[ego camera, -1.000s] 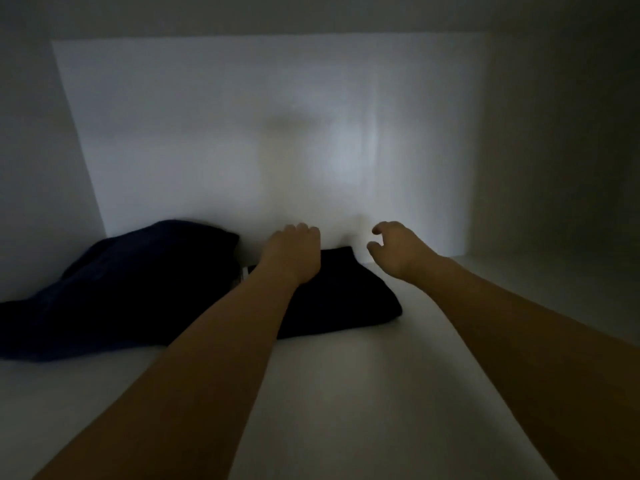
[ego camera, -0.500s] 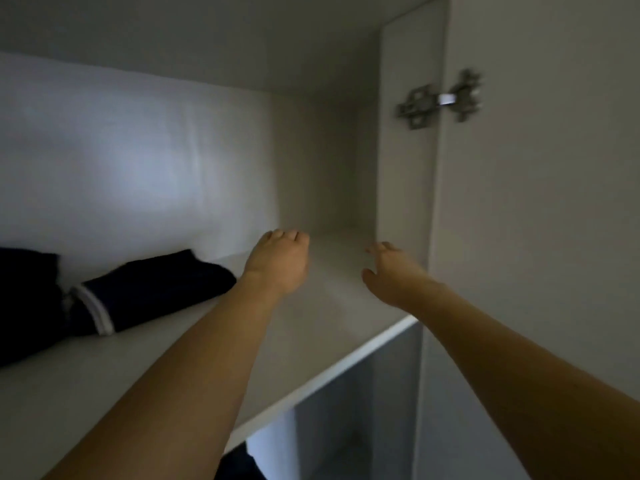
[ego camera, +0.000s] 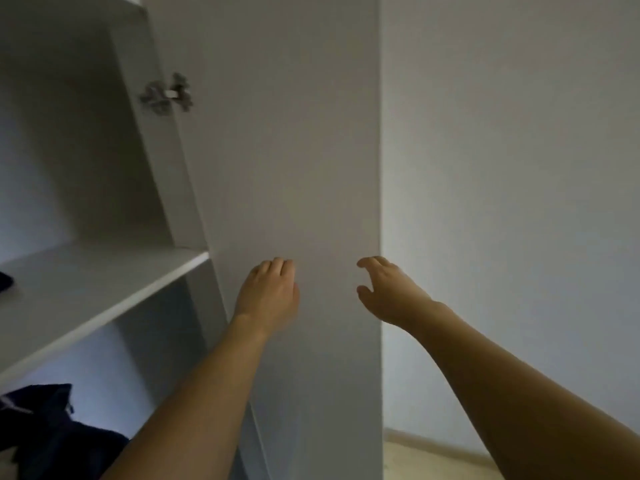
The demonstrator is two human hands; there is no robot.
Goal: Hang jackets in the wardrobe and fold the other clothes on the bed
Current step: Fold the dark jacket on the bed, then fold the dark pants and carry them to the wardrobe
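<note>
Head view, two empty hands, left hand [ego camera: 268, 296], right hand [ego camera: 384, 294], one wardrobe door [ego camera: 284, 150]

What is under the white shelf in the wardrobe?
Under the shelf lies dark blue clothing, partly hidden by the left arm. The rest below is out of view.

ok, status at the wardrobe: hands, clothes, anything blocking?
Left hand and right hand empty, raised before the open door. Dark clothes under the shelf. Nothing blocking.
</note>
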